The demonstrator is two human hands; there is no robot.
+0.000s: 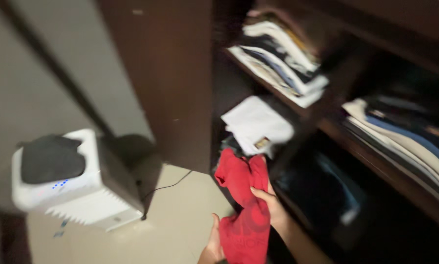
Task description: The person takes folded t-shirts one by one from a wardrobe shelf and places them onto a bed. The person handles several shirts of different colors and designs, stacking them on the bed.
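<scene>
A crumpled red garment [243, 205] hangs between my two hands in front of a dark wooden wardrobe [180, 73]. My right hand [273, 205] grips its right edge near the middle, the thumb lying across the cloth. Under its lower left side sits my left hand [212, 244], fingers against the cloth. The garment's top reaches toward a lower shelf where a folded white cloth [256, 122] lies.
Stacks of folded clothes fill the upper shelf [283, 58] and the right-hand shelf [405, 142]. A white air cooler [77, 190] with a dark cloth on top stands on the pale floor [180, 220] at left, its cord trailing toward the wardrobe.
</scene>
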